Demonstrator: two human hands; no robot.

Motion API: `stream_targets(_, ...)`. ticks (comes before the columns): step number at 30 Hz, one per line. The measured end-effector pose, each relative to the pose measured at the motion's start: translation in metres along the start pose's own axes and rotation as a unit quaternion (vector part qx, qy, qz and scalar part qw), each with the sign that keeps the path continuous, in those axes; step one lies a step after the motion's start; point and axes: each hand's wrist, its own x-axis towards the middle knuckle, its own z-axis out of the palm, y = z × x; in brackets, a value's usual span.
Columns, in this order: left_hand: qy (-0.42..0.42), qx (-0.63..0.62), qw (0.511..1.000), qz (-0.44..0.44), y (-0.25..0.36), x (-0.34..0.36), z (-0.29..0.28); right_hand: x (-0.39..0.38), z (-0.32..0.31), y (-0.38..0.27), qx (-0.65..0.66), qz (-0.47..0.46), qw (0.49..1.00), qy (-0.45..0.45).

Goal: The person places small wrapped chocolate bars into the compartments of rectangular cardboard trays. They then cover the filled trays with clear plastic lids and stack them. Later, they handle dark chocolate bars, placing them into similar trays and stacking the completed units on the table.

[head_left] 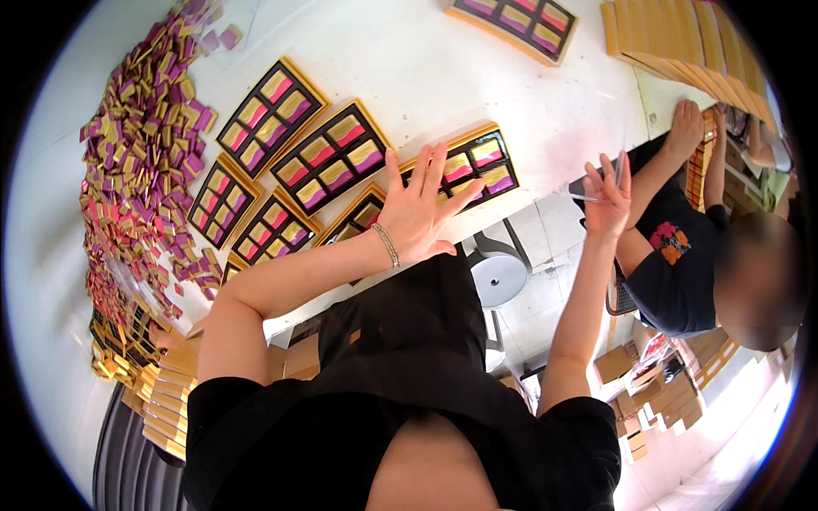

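My left hand [417, 209] is spread, palm down, over the near end of a gold-edged box [503, 162] with black compartments. Its fingers cover part of the box, so whether they touch the pieces inside cannot be seen. The compartments hold small foil-wrapped pieces in gold with pink or purple. Off to the right, beyond the table edge, my right hand [607, 209] is raised and holds a thin clear plastic piece [586, 198] between thumb and fingers. More filled boxes [332, 157] lie fanned out to the left of my left hand, some overlapping.
A large heap of loose wrapped pieces [149, 136] covers the table's left side. Another filled box [520, 25] lies at the far side, near stacked yellow boxes [682, 38]. A co-worker [682, 255] stands at the right. A round stool [498, 279] stands below the table edge.
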Motion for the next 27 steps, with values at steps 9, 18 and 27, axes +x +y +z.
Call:
stream_targets(9, -0.039, 0.176, 0.983, 0.026, -0.034, 0.098, -0.012, 0.045, 0.044, 0.035, -0.801, -0.182, 0.552, 0.144)
stream_targets(18, 0.132, 0.093, 0.985, 0.067, -0.093, 0.093, -0.04, 0.013, 0.044, 0.02, -0.681, -0.318, 0.654, 0.084)
stream_targets(27, 0.237, 0.107, 0.944, 0.202, 0.022, 0.098, 0.071, 0.025, 0.041, 0.037, -0.626, -0.297, 0.711, 0.118)
